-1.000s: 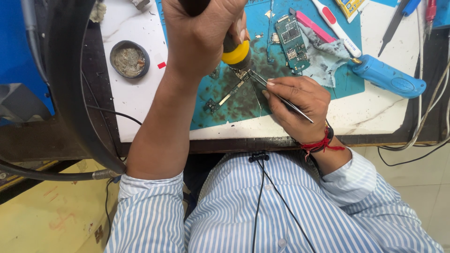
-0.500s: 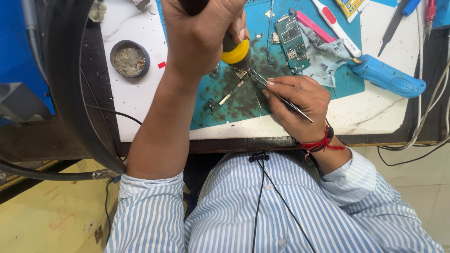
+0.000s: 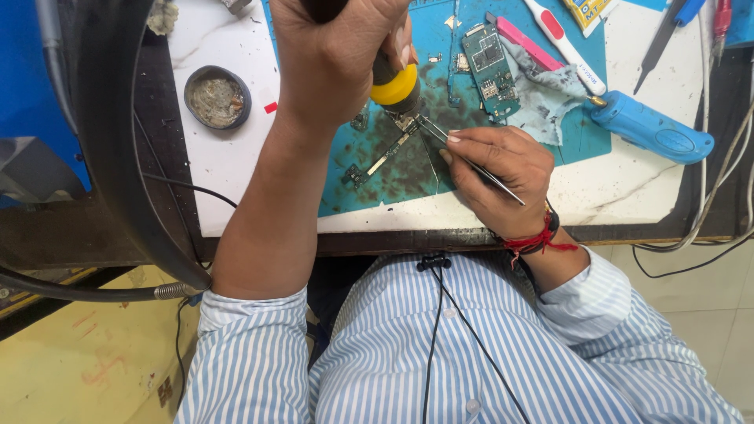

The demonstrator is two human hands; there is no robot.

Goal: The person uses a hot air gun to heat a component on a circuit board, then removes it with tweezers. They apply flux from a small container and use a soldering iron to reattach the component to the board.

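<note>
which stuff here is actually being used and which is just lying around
In use: left hand gripping yellow-collared tool; right hand holding tweezers; narrow circuit strip.

Lying about: green circuit board, blue handheld tool, round tin, pink-white tool.

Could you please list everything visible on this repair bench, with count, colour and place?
hot-air tool nozzle: one, yellow and black, over the mat centre
tweezers: one, metal, tips at the nozzle
narrow circuit strip: one, dark, on the mat
circuit board: one, green, upper mat
work mat: one, teal, stained
cloth: one, grey, beside the board
electric tool: one, blue, right
round tin: one, grey, left
bench top: one, white
left hand: gripping the hot-air tool
right hand: fingers pinching the tweezers
</note>
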